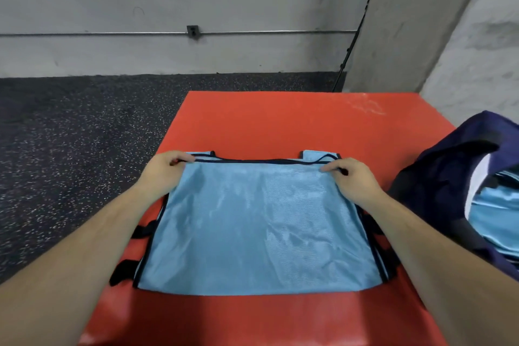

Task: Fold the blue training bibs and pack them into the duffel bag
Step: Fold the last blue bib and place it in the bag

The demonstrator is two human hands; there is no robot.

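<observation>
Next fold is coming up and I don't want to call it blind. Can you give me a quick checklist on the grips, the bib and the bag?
1. Left hand pinches the far left corner of the blue bib: ok.
2. Right hand pinches the far right corner: ok.
3. Bib lies flat on the red mat with only light wrinkles: ok.
4. Black side straps tucked in: not ok, they stick out past the left edge.
5. Duffel bag sits open to the right of the bib: ok.
6. Room left in the bag: cannot tell. Blue fabric already lies inside.
</observation>
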